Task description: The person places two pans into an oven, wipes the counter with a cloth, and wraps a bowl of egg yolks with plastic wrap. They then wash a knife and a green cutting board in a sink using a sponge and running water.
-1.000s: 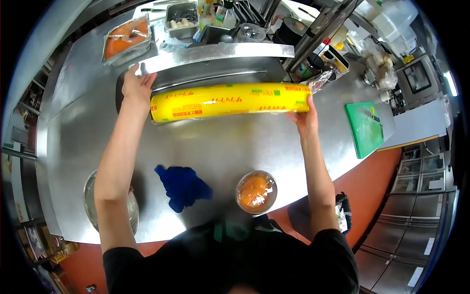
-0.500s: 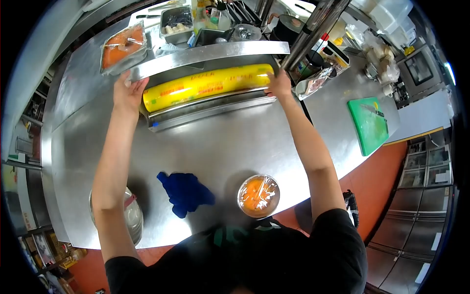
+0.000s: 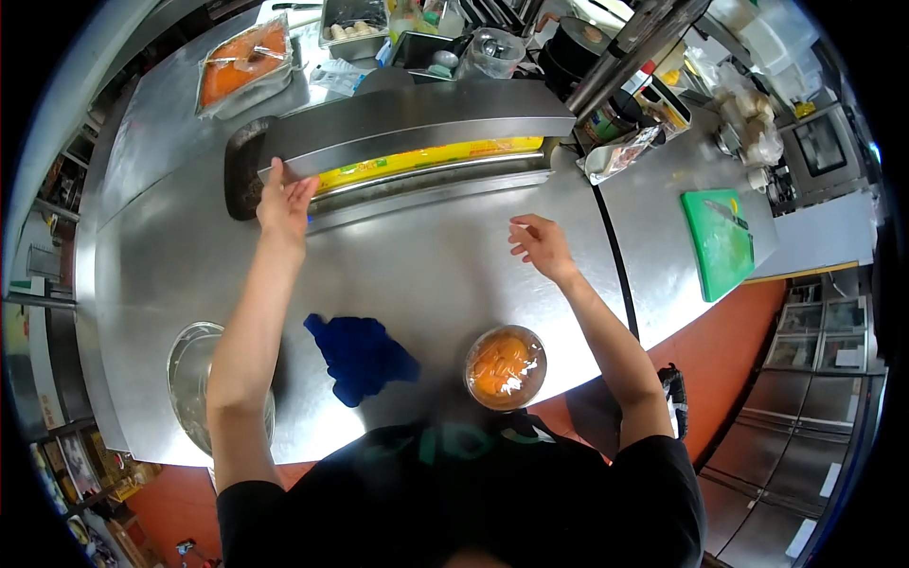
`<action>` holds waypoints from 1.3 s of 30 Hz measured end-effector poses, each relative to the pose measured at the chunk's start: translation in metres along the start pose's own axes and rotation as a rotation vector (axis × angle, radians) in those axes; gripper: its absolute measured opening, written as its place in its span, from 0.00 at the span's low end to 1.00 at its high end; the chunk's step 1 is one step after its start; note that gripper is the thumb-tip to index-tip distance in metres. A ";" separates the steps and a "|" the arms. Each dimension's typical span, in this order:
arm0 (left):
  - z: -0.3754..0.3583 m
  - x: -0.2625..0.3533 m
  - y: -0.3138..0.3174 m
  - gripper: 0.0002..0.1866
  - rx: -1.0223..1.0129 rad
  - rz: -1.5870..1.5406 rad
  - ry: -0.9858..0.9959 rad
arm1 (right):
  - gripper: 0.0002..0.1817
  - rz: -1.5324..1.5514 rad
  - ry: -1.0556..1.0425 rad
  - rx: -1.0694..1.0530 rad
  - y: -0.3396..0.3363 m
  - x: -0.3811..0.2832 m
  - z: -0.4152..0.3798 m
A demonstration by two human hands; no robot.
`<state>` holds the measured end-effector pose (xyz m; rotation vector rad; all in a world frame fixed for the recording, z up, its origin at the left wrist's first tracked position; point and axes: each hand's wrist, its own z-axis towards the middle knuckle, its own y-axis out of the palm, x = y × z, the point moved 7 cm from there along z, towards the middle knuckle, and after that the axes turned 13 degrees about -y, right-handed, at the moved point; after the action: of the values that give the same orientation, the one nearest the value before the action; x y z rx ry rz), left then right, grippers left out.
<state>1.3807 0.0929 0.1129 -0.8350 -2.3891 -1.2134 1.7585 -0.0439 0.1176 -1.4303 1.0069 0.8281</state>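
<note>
A long metal cling film dispenser (image 3: 436,194) lies across the table, its hinged lid (image 3: 417,118) partly lowered over a yellow roll of cling film (image 3: 436,154). My left hand (image 3: 284,201) grips the lid's front left corner, fingertips against its edge. Apart from the dispenser, my right hand (image 3: 542,246) hovers over the steel top with fingers spread and nothing in them. Nearer my body are a crumpled dark blue cloth (image 3: 360,358) and a film-covered metal bowl of orange yolk-like contents (image 3: 506,369).
A larger metal bowl (image 3: 194,379) stands partly behind my left forearm. A film-wrapped tray of orange food (image 3: 244,71) is at the back left. A dark tray (image 3: 244,175) sits beside the dispenser. On the right lies a green cutting board (image 3: 717,248) with a knife.
The lid has come down over most of the yellow roll. My right hand has left the dispenser's right end and drawn back toward me; my left hand stays at the lid's left corner.
</note>
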 end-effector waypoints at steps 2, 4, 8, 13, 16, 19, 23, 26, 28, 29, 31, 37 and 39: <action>-0.006 -0.007 -0.006 0.21 0.079 0.049 0.039 | 0.15 -0.024 -0.023 -0.011 -0.002 -0.008 -0.003; -0.046 -0.009 0.007 0.21 0.149 0.062 0.115 | 0.14 -0.044 -0.043 -0.021 -0.005 -0.009 0.006; -0.067 -0.018 0.001 0.23 0.103 0.056 0.144 | 0.10 -0.476 -0.635 0.360 -0.025 -0.131 0.037; -0.077 -0.029 -0.004 0.23 0.121 0.010 0.195 | 0.14 -0.684 -0.663 0.356 0.016 -0.190 0.156; -0.072 -0.036 -0.010 0.19 0.167 -0.039 0.190 | 0.19 -0.929 -0.284 0.117 0.063 -0.150 0.233; -0.066 -0.038 -0.017 0.15 0.200 -0.057 0.148 | 0.20 -1.010 -0.366 0.032 0.102 -0.111 0.277; -0.071 -0.048 -0.026 0.20 0.178 -0.004 0.008 | 0.17 -0.816 -0.373 -0.189 0.116 -0.110 0.320; -0.078 -0.063 -0.040 0.24 0.391 0.011 -0.057 | 0.19 -0.047 -0.078 0.177 0.091 -0.122 0.315; -0.085 -0.064 -0.039 0.28 0.402 0.036 -0.069 | 0.26 -0.480 -0.087 0.266 0.064 -0.153 0.271; -0.087 -0.062 -0.038 0.29 0.391 0.048 -0.087 | 0.30 -0.541 -0.131 0.351 0.056 -0.153 0.266; -0.085 -0.068 -0.055 0.34 0.426 0.085 -0.157 | 0.28 -0.637 -0.343 0.459 0.043 -0.148 0.243; -0.073 -0.090 -0.036 0.42 0.203 -0.017 -0.302 | 0.16 -1.005 -1.010 0.354 0.029 -0.128 0.102; -0.070 -0.085 -0.024 0.41 0.075 -0.092 -0.247 | 0.17 -1.042 -0.900 0.309 0.018 -0.105 0.046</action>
<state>1.4336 -0.0049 0.0933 -0.9067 -2.6784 -1.1014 1.7045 0.0146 0.2020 -0.9271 -0.3146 0.3930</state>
